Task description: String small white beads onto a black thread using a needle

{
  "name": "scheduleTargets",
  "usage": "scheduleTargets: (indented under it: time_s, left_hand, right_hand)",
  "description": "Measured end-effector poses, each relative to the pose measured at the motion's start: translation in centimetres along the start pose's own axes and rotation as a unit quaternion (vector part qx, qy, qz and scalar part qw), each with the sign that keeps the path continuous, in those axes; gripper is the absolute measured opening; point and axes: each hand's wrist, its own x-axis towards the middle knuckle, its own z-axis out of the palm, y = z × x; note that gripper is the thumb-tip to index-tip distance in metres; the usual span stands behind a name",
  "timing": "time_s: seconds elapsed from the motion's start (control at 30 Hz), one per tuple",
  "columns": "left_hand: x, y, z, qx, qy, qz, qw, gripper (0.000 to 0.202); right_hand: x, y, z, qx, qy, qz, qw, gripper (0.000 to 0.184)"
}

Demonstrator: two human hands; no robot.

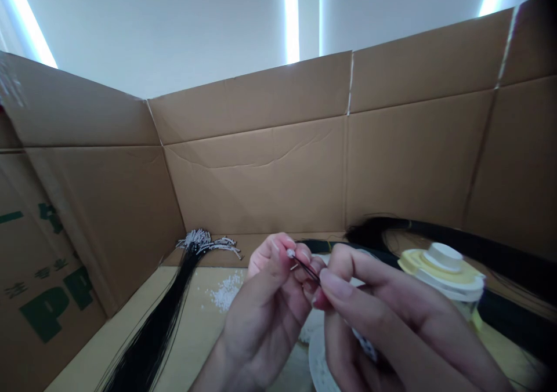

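Cardboard box walls (pixel 256 177), green lettering (pixel 46 305), ceiling lights (pixel 291 15)

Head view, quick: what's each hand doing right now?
Left hand: closed, pinching a black thread by a white bead.
Right hand: closed, pinching the same thread.

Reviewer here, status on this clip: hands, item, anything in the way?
Left hand, right hand: fingers pinching thin black strand, white round bead at tip. Yellow-and-white round container to the right, untouched.
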Motion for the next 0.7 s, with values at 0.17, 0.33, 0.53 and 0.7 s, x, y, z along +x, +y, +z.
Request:
scheduleTargets:
  time_s: [0.17,0.33,0.53,0.7]
  left_hand:
    - [-0.17,0.08,0.01,0.006,0.001,0.005,1.0,0.01]
    - [-0.3,0.06,-0.04,0.002,-0.006,0.001,1.0,0.009]
    - [-0.27,0.09,-0.05,0.015,-0.005,0.003,1.0,0.009]
    - [-0.27,0.13,-0.01,0.018,-0.005,0.009,1.0,0.009]
  right_hand:
    - [0.16,-0.3,0.04,-0.004,-0.002,0.004,1.0,0.035]
    - [0.12,-0.52,0.12,-0.012,-0.009,0.019,1.0,0.036]
    - [-0.03,0.13,-0.12,0.016,-0.011,-0.026,0.999,0.031]
    - [0.14,-0.54,0.17,0.005,-0.002,0.012,1.0,0.039]
